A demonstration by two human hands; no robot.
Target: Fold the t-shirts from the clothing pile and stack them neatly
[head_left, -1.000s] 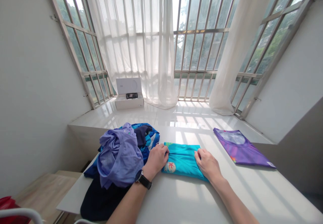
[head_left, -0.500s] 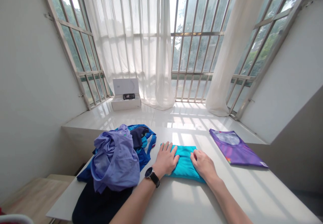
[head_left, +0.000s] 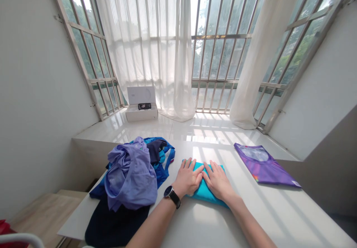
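A folded turquoise garment [head_left: 205, 194] lies on the white table in front of me, a compact rectangle. My left hand [head_left: 189, 178], with a black watch on its wrist, lies flat on the garment's left part, fingers spread. On the middle and right of the cloth rests my right hand [head_left: 216, 180], also flat with fingers stretched out. The thumbs of both hands meet or nearly meet near the centre. Much of the garment's upper face is hidden under the hands.
To the left lies a heap of loose clothes, a lavender garment [head_left: 132, 177] on top and a dark one [head_left: 114, 223] below. A folded purple shirt [head_left: 267, 168] sits at the right. Behind, an open white box [head_left: 142, 114] stands on the sill [head_left: 178, 129] by the curtains.
My right hand has moved left from the garment's right edge onto its top, opening from curled fingers to flat. My left hand stays on the cloth. The view has shifted slightly.
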